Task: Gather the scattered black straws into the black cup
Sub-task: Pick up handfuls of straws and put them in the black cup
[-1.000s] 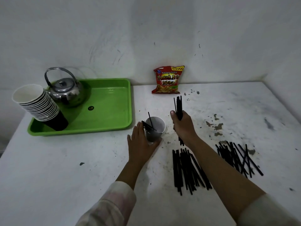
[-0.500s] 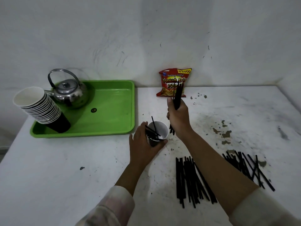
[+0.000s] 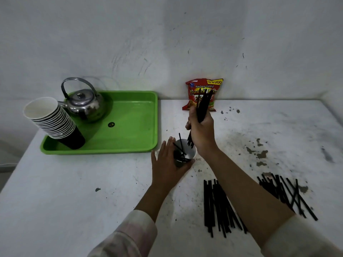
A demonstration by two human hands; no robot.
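Note:
The black cup (image 3: 189,152), white inside, stands on the table with a few black straws leaning in it. My left hand (image 3: 168,165) wraps around its near side. My right hand (image 3: 202,129) grips a bundle of black straws (image 3: 203,105) held upright, their lower ends just above the cup's far rim. One pile of loose black straws (image 3: 219,204) lies on the table near my right forearm. A second pile (image 3: 286,193) lies further right, partly hidden by that arm.
A green tray (image 3: 130,115) at the left holds a metal kettle (image 3: 83,101) and a leaning stack of paper cups (image 3: 52,121). A red snack bag (image 3: 202,89) leans on the wall behind my right hand. The white table (image 3: 74,191) is stained.
My right hand has lifted the straw bundle off the table and carried it up over the cup. My left hand has stayed on the cup.

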